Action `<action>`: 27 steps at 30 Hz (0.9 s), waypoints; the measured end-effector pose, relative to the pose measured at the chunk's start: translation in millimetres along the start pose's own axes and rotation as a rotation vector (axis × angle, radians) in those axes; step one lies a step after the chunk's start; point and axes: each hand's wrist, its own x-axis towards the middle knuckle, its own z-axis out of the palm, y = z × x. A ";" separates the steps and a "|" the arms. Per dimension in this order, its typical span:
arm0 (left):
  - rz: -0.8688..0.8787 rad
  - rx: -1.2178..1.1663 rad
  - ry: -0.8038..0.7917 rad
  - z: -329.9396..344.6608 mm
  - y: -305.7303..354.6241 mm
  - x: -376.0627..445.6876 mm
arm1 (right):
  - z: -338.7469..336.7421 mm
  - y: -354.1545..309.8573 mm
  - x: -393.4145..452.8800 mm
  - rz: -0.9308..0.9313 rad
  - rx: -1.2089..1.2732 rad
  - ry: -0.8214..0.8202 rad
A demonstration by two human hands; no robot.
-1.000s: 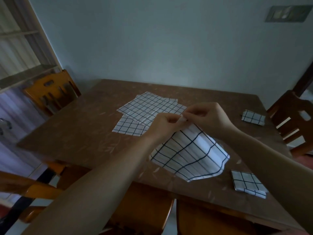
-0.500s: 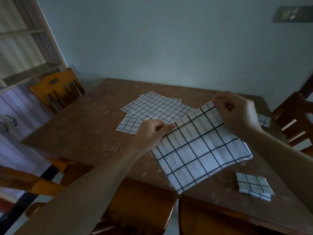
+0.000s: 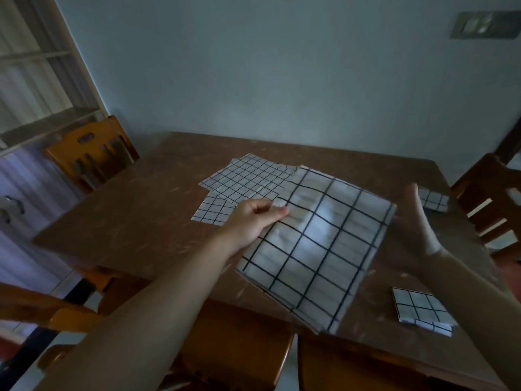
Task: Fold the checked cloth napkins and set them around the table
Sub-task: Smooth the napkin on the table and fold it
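A wooden chair (image 3: 93,149) stands at the far left, well away from both hands. The brown table (image 3: 135,221) fills the middle.

Just past the left hand's fingertips lies a pile of flat napkins (image 3: 248,179), spread open on the table. One small checked corner (image 3: 211,211) pokes out just left of the knuckles.

The left hand (image 3: 251,221) has its fingers curled, and the thumb pinches the left edge of the big napkin (image 3: 318,244). This napkin has wide black squares on white. It looks folded over once, with two layers showing at its near edge, but the picture is blurry, so this is not sure. It lies between the two hands, and its near corner hangs over the table edge.

The right hand (image 3: 417,230) is flat and open, with straight fingers pointing up and away. It holds nothing. Its palm side is just beside the napkin's right edge; whether they touch is unclear.

Behind those fingers sits a small folded napkin (image 3: 434,198). Another folded square (image 3: 420,309) lies near the right wrist. A dark chair (image 3: 490,198) stands farthest right.
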 end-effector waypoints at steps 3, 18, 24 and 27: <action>-0.029 -0.025 0.126 4.9 -7.4 -2.6 | 1.4 23.1 9.1 0.053 -0.291 0.341; -0.260 -0.350 -0.078 -1.8 -20.9 -5.4 | 23.8 3.5 17.7 -0.056 -0.868 0.514; -0.266 -0.406 -0.056 -1.2 -15.3 -0.5 | 30.4 -8.5 9.6 -0.018 -0.883 0.491; -0.311 -0.515 -0.048 0.8 -11.9 2.3 | 25.7 -14.9 7.3 0.049 -0.910 0.438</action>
